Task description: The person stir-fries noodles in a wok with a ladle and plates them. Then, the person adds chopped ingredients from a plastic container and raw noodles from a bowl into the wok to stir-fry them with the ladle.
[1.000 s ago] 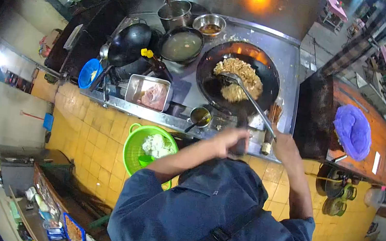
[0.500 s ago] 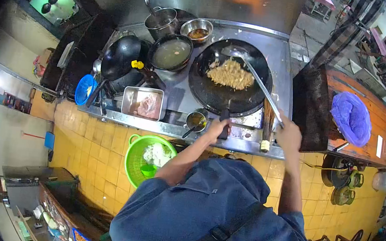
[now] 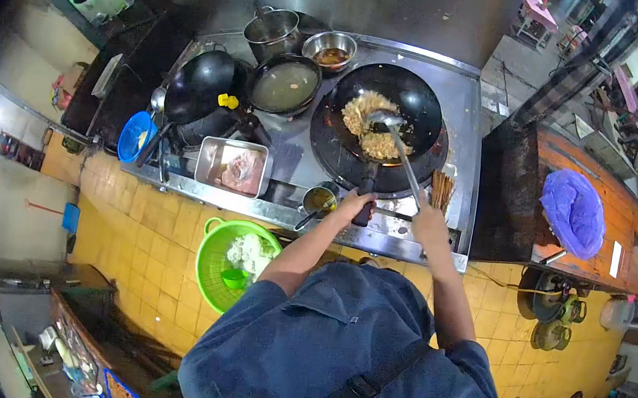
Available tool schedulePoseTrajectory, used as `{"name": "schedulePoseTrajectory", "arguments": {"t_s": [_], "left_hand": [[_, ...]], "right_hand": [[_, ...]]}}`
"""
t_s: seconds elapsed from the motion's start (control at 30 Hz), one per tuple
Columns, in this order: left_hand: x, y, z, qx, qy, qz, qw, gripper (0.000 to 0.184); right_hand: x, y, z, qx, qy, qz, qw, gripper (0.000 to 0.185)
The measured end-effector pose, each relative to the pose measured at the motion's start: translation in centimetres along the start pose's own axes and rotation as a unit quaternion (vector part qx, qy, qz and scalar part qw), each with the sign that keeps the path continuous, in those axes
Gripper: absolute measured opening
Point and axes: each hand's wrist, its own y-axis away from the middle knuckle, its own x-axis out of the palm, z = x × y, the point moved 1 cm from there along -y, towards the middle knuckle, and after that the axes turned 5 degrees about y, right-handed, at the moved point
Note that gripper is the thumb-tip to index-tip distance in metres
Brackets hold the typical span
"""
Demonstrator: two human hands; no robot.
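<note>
My left hand (image 3: pixel 352 205) is closed around the handle (image 3: pixel 368 180) of a black wok (image 3: pixel 418 103) on the stove. The wok is tilted, its near rim raised off the dark burner ring (image 3: pixel 325 151). Crumbly light-brown food (image 3: pixel 381 146) lies in two clumps inside it. My right hand (image 3: pixel 429 228) grips the long handle of a metal ladle (image 3: pixel 384 117), whose head rests among the food. Right beside that hand is a bundled stick brush (image 3: pixel 442 189), partly hidden by it. A small metal pot of yellowish liquid (image 3: pixel 321 198) stands left of my left hand.
Left on the stove are a metal tray of raw meat (image 3: pixel 242 170), a pan of cloudy liquid (image 3: pixel 285 88), a steel pot (image 3: pixel 270 30), a steel bowl (image 3: pixel 330 51) and a black wok (image 3: pixel 201 85). A green basket (image 3: pixel 208 273) is below. A purple bag (image 3: pixel 573 212) sits right.
The wok has tilted and shifted away from me, showing more burner ring. The food has split into two clumps. My right hand and the ladle have moved left and nearer my left hand.
</note>
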Motion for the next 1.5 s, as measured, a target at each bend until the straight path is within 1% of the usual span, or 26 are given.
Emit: {"name": "schedulePoseTrajectory", "arguments": {"t_s": [0.1, 0.17, 0.2, 0.23, 0.27, 0.33, 0.37, 0.4, 0.47, 0.5, 0.53, 0.6, 0.67, 0.73, 0.8, 0.87, 0.97, 1.0, 1.07, 1.17, 1.2, 1.27, 1.33, 1.4, 1.43, 1.5], "left_hand": [[0.5, 0.0, 0.2, -0.055, 0.053, -0.019, 0.997, 0.013], [2.9, 0.9, -0.8, -0.108, 0.107, -0.069, 0.986, 0.012], [5.9, 4.2, -2.8, -0.1, 0.165, -0.055, 0.98, 0.014], [8.0, 7.5, -5.4, -0.126, 0.252, 0.031, 0.959, 0.013], [9.5, 10.2, -7.8, -0.15, 0.335, 0.116, 0.923, 0.012], [10.9, 13.8, -9.5, -0.248, 0.343, 0.124, 0.898, 0.012], [10.8, 14.0, -9.9, -0.269, 0.294, 0.086, 0.913, 0.012], [10.4, 13.4, -10.2, -0.241, 0.254, 0.059, 0.935, 0.015], [5.7, 7.6, -7.1, -0.203, 0.227, 0.111, 0.946, 0.017], [4.4, 6.1, -5.3, -0.147, 0.192, 0.063, 0.968, 0.017], [5.2, 7.4, -4.9, -0.151, 0.188, 0.065, 0.968, 0.017], [7.5, 11.1, -4.3, -0.148, 0.101, -0.026, 0.983, 0.016], [10.2, 16.0, -5.2, -0.227, 0.149, 0.031, 0.962, 0.018], [10.5, 16.5, -5.6, -0.205, 0.078, 0.083, 0.972, 0.019], [8.9, 12.7, -7.0, -0.193, 0.032, 0.06, 0.979, 0.02], [5.5, 7.1, -5.6, -0.122, 0.049, 0.056, 0.99, 0.021], [6.9, 10.1, -4.5, -0.102, 0.012, 0.011, 0.995, 0.021], [8.1, 12.2, -3.6, -0.123, 0.027, -0.005, 0.992, 0.021], [8.8, 15.2, -2.0, -0.178, 0.049, 0.077, 0.98, 0.021], [8.7, 13.5, -5.3, -0.169, 0.026, 0.091, 0.981, 0.02], [8.0, 11.8, -6.4, -0.177, 0.008, 0.099, 0.979, 0.019], [5.6, 7.4, -6.1, -0.136, 0.107, 0.045, 0.984, 0.018], [5.4, 8.7, -4.6, -0.116, 0.041, 0.031, 0.992, 0.016], [7.4, 12.7, -2.5, -0.099, 0.0, 0.032, 0.995, 0.017], [8.1, 14.7, -2.1, -0.134, 0.003, 0.046, 0.99, 0.018], [9.2, 16.6, -2.8, -0.153, 0.009, 0.078, 0.985, 0.019]], "right_hand": [[4.2, -2.1, -2.7, 0.035, 0.004, -0.056, 0.998, 0.059], [-1.1, -1.1, -3.8, -0.07, -0.071, 0.0, 0.995, 0.058], [-5.3, 0.3, -3.4, -0.035, -0.119, 0.088, 0.988, 0.058], [-10.5, 2.1, -0.9, 0.018, -0.098, 0.153, 0.983, 0.056], [-10.3, 2.1, -3.1, 0.018, -0.102, 0.151, 0.983, 0.057], [-12.2, 3.1, -2.7, -0.042, -0.038, 0.09, 0.994, 0.057], [-12.1, 3.5, -2.6, -0.037, -0.041, 0.093, 0.994, 0.057], [-11.8, 3.7, -2.2, -0.055, -0.051, 0.112, 0.991, 0.055], [-12.1, 4.5, -1.0, -0.07, -0.063, 0.128, 0.987, 0.053], [-12.8, 5.0, -0.2, -0.047, -0.06, 0.14, 0.987, 0.053], [-13.2, 5.4, 0.0, -0.023, -0.056, 0.152, 0.986, 0.052], [-11.0, 5.1, -1.7, -0.03, -0.03, 0.079, 0.996, 0.05], [-9.6, 5.6, -1.2, 0.049, -0.001, 0.085, 0.995, 0.049], [-10.5, 6.0, -0.9, 0.01, -0.058, 0.067, 0.996, 0.05], [-10.7, 6.4, -1.4, -0.027, -0.034, 0.105, 0.993, 0.052], [-9.8, 6.5, -1.7, -0.055, -0.048, 0.095, 0.993, 0.051], [-8.1, 6.2, -0.9, 0.088, 0.107, 0.061, 0.989, 0.047], [-7.0, 5.7, -1.5, 0.09, 0.079, 0.06, 0.991, 0.047], [-6.6, 5.9, -2.0, 0.046, 0.031, 0.04, 0.998, 0.049], [-8.7, 6.7, -2.2, -0.031, -0.021, 0.065, 0.997, 0.05], [-8.4, 6.8, -2.3, -0.031, -0.025, 0.069, 0.997, 0.05], [-8.2, 6.4, -2.4, -0.018, -0.006, 0.064, 0.998, 0.051], [-6.0, 5.8, -2.7, -0.012, 0.032, 0.019, 0.999, 0.048], [-4.9, 5.5, -2.0, 0.077, 0.04, 0.038, 0.996, 0.049], [-3.9, 5.6, -2.5, 0.023, 0.034, -0.02, 0.999, 0.044], [-7.4, 6.2, -1.2, 0.002, 0.026, 0.005, 1.0, 0.041]]}}
